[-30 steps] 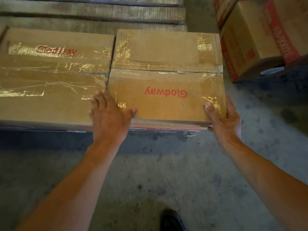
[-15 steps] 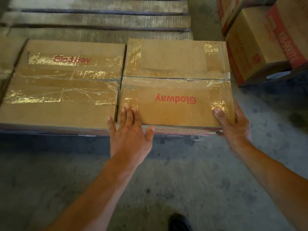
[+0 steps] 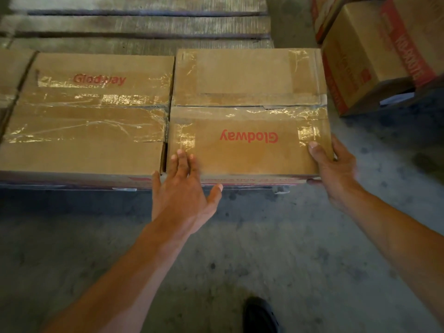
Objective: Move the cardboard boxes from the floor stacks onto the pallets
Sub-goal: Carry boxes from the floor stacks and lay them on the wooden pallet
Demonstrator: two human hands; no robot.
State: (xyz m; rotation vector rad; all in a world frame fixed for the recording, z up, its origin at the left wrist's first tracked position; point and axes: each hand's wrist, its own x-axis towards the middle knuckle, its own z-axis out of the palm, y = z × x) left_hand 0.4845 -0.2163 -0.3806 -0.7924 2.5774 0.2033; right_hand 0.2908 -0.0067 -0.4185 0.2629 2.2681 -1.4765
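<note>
Two boxes, left box [image 3: 91, 131] and right box [image 3: 247, 92], sit side by side on the pallet [image 3: 144, 22] (a third box [image 3: 12, 75] peeks in). The left hand [image 3: 182, 195] lies flat on the right box; the right hand [image 3: 334, 169] grips its corner.

Both bare forearms are reaching forward and slightly inward. The left hand [image 3: 185, 193] is lying palm down, its straight fingers [image 3: 182, 162] resting on top of the box [image 3: 247, 152] at its near left corner, and the thumb is splaying out to the right. The right hand [image 3: 335, 169] is gripping the box's near right corner, thumb pressing on top and fingers curling round the side.
</note>
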